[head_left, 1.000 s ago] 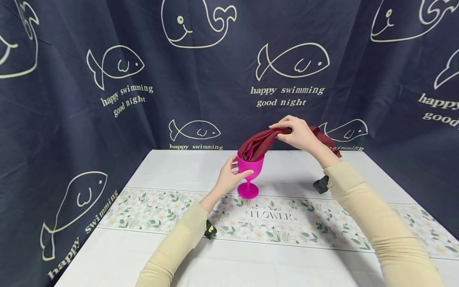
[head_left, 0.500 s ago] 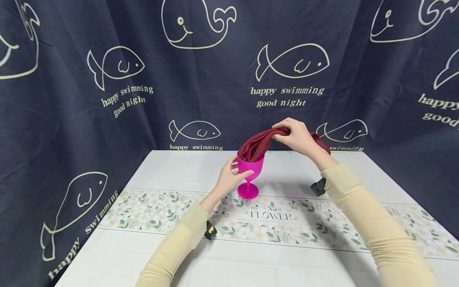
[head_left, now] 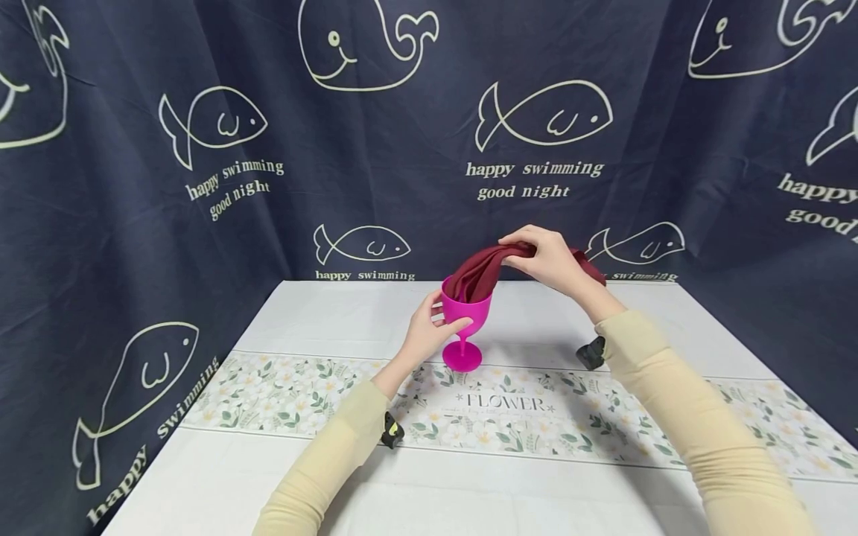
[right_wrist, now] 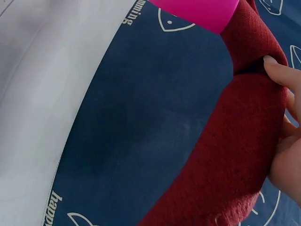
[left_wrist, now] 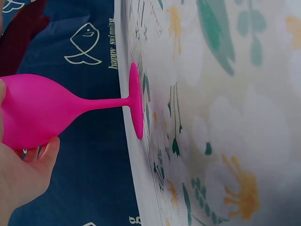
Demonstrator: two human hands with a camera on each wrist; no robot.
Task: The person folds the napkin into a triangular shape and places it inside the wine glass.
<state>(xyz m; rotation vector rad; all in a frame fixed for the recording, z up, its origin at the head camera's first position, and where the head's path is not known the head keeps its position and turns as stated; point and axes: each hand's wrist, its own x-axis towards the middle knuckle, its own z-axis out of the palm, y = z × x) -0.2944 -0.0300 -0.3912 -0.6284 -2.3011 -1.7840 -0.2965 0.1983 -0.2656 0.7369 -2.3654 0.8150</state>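
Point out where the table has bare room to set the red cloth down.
Bare white tablecloth lies left of the pink goblet, and more behind it toward the backdrop. The near strip below the floral band is bare between the sleeves. Crowded: around the goblet, left hand, right hand and cloth.

Both arms wear long, pale cream sleeves [head_left: 677, 402] reaching the wrists, a small black device [head_left: 391, 432] strapped beneath each.
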